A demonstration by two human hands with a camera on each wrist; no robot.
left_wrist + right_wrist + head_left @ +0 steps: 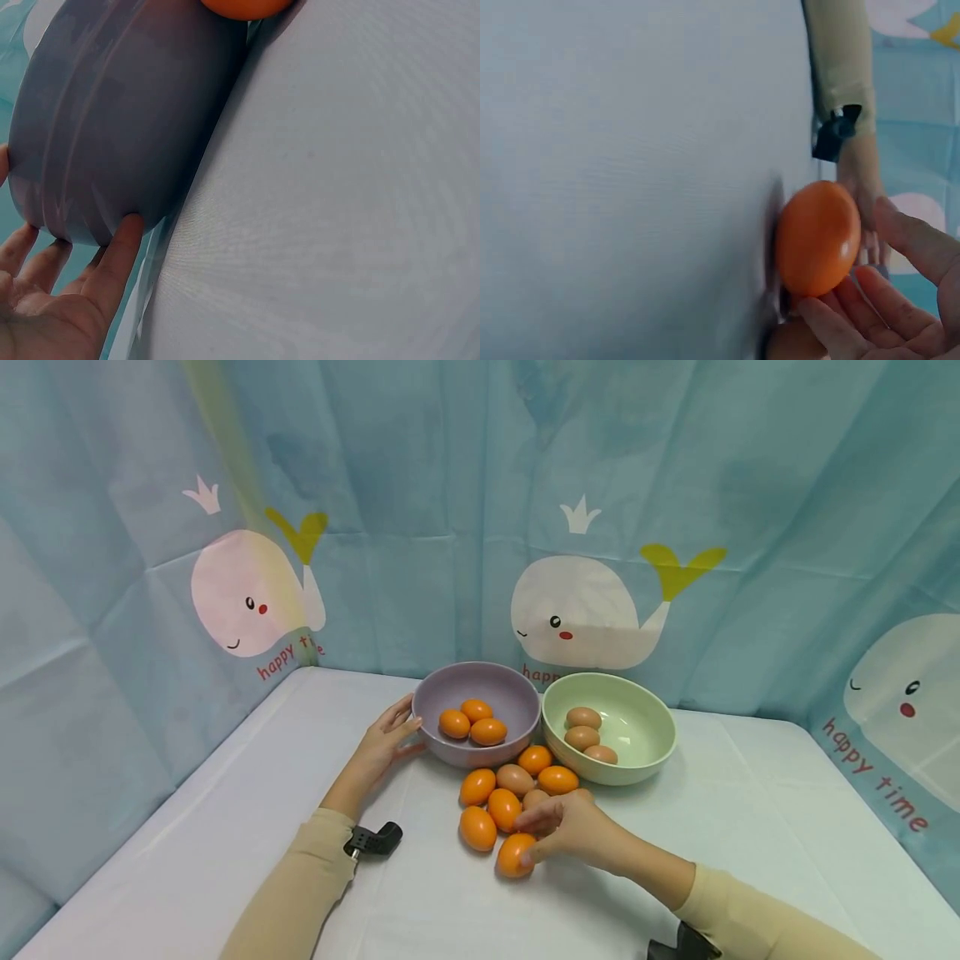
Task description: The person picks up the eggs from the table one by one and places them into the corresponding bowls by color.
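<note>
A: Where is the orange egg (513,857) lying?
B: On the surface (720,793), by the right hand (573,833), closer to the near edge than the other loose eggs (477,829).
A: Is that hand pinching it?
B: No, thumb and fingers are standing apart around it, one fingertip seemingly touching.
A: What could be going wrong?
B: I'm expecting rolling: being rounded, it could be skidding off if the fingers are pushing without the thumb opposing them. They're also hovering close to neighbouring eggs, so a knock could be scattering those.
A: And beyond?
B: Toward the back edge, the purple bowl (480,681) is holding three orange eggs (488,732), and the green bowl (637,718), beside it, three brown eggs (582,737). The left hand (382,743) is resting spread fingers against the purple bowl's outer side, facing the left edge; pressing hard could be sliding it into its neighbour.
</note>
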